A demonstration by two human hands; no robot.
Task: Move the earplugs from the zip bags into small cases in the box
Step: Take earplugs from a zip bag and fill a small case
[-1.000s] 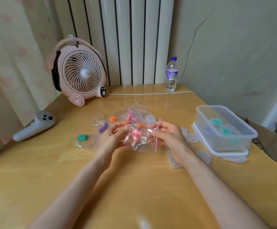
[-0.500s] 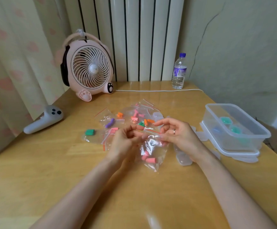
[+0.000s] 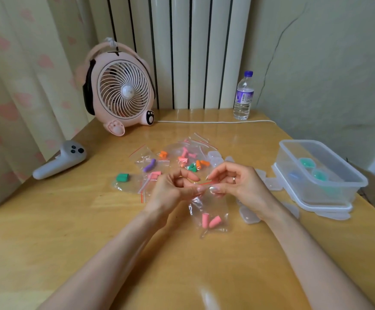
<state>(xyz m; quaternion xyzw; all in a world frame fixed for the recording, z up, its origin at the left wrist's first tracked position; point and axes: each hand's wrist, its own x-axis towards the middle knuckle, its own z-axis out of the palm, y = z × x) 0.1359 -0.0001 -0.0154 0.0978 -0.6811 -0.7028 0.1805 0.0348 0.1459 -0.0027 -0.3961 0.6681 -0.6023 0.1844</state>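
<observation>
The left hand and right hand pinch a zip bag of pink earplugs. The box holds few cases; other bags wait.

- A pink fan stands at the back of the wooden bench.
- A water bottle stands upright by the radiator.
- A grey controller lies at the left.
- A white cable runs along the back.

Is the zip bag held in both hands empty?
No, two pink earplugs sit at the bottom of that zip bag.
</observation>
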